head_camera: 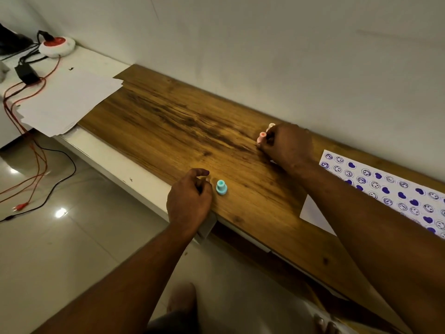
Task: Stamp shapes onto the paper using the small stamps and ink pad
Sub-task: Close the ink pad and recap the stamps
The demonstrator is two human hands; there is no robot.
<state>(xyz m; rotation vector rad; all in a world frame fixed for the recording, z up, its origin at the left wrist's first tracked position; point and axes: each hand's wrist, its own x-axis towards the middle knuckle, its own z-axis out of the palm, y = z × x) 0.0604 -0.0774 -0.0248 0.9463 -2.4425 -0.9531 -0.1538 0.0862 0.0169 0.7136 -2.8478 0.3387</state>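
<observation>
Left hand (190,196) at the near edge of the worktop (168,121): fingers loosely curled, holding nothing, just beside the upright teal stamp (221,187). Contact with it: cannot tell. Right hand (286,143) is farther back near the wall, fingers curled round the pink stamp (261,136). Paper (390,189), covered with purple faces and hearts, lies to the right, partly under the right forearm. Blank sheets (67,102) are stacked far left.
</observation>
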